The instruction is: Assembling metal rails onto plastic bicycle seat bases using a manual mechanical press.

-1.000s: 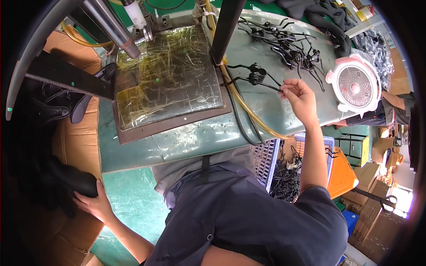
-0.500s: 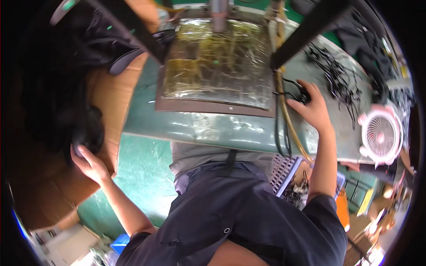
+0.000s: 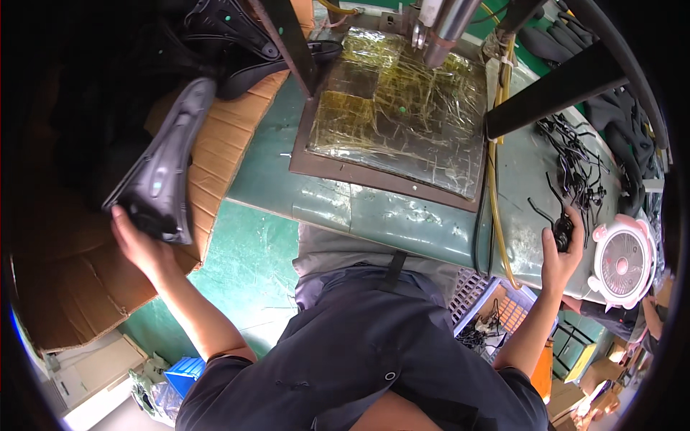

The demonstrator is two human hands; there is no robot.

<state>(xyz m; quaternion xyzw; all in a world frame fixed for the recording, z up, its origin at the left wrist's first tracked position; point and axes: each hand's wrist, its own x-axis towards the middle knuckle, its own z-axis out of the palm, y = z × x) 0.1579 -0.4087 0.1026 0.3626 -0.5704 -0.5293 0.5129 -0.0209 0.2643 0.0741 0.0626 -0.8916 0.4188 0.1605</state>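
Note:
On the left, my left hand [image 3: 142,244] grips the wide end of a black bicycle saddle base [image 3: 162,161], its narrow nose pointing up and away. It is held over a cardboard box [image 3: 223,147] with more black saddle bases [image 3: 241,32] at its far end. At the right of the bench, my right hand [image 3: 563,262] is closed around a black bent-rod saddle rail [image 3: 559,223], whose two rod ends stick out above the fingers. A pile of similar black rails [image 3: 575,154] lies just beyond that hand.
A press plate [image 3: 402,115] wrapped in yellowed film lies mid-bench under a metal cylinder [image 3: 449,32]. Dark slanted posts [image 3: 553,90] and a yellow hose [image 3: 493,208] flank it. A pink-white fan [image 3: 622,258] stands at right. Below the bench sits a purple crate [image 3: 514,302] holding black parts.
My left hand has raised a saddle base out of the dark pile into view. My right hand, holding the rail, has moved right and nearer, away from the press plate. The view has shifted.

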